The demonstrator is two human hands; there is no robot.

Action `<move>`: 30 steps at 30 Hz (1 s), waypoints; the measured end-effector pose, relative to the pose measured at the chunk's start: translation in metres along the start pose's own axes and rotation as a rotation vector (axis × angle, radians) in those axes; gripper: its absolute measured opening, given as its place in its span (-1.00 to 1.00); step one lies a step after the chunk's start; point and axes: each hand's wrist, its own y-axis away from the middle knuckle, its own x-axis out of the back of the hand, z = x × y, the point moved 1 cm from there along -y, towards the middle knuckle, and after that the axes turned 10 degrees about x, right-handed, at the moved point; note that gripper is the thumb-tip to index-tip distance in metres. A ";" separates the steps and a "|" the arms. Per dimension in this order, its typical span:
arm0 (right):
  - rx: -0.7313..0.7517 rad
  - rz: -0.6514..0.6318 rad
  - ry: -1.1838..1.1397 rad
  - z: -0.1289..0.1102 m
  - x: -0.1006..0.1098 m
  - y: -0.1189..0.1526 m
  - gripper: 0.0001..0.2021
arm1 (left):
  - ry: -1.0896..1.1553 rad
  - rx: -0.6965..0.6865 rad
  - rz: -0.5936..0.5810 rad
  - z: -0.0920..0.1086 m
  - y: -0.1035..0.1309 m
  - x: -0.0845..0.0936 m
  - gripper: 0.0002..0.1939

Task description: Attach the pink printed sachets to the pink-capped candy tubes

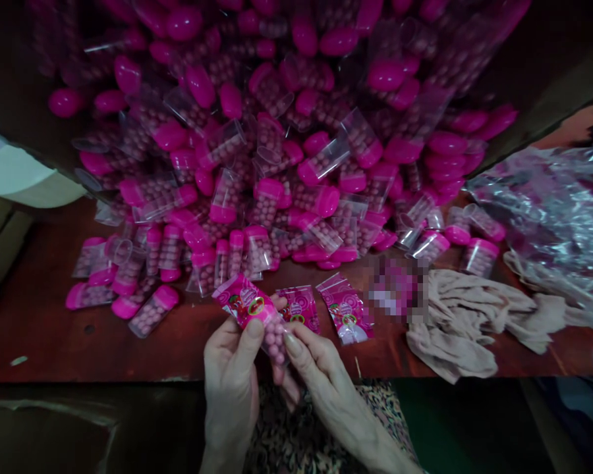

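Observation:
A clear container of pink balls (275, 337) is between my two hands, tilted, above the front edge of the table. At its upper end is a printed pink wrapper (241, 301); whether this goes around the container or only lies against it, I cannot tell. My left hand (234, 355) is closed on the container and wrapper, thumb on top. The thumb and fingers of my right hand (316, 362) pinch the container's lower right side. Just beyond my fingers lie flat printed wrappers (344, 309), with another stack of wrappers (300, 309) partly hidden behind my hands.
A large heap of pink-capped containers (271, 197) fills the back and spills onto the red-brown table (44, 329). To the right lie a crumpled beige cloth (454, 322) and a pile of clear plastic film (548, 210). A pixelated patch covers something pink beside the cloth.

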 end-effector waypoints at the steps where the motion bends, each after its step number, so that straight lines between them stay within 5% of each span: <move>1: 0.002 0.013 0.025 0.000 -0.001 0.000 -0.67 | -0.015 -0.005 0.027 -0.001 0.000 0.000 -0.76; 9: 0.137 0.239 0.179 -0.012 -0.004 0.001 -0.69 | -0.259 -0.034 0.190 -0.008 0.011 -0.010 -0.82; 14: 0.079 0.236 -0.082 -0.005 -0.001 -0.003 -0.74 | -0.116 0.027 0.007 -0.008 0.011 -0.012 -0.79; 20: 0.094 0.433 -0.219 0.000 0.002 -0.004 -0.68 | -0.028 0.102 0.009 -0.015 0.013 -0.011 -0.84; 26: 0.055 0.402 -0.255 -0.001 0.001 -0.006 -0.57 | 0.069 0.216 -0.059 -0.020 0.015 -0.015 -0.77; 30: 0.047 0.307 -0.128 -0.005 -0.003 -0.004 -0.61 | 0.056 0.143 0.039 -0.014 0.019 0.008 -0.79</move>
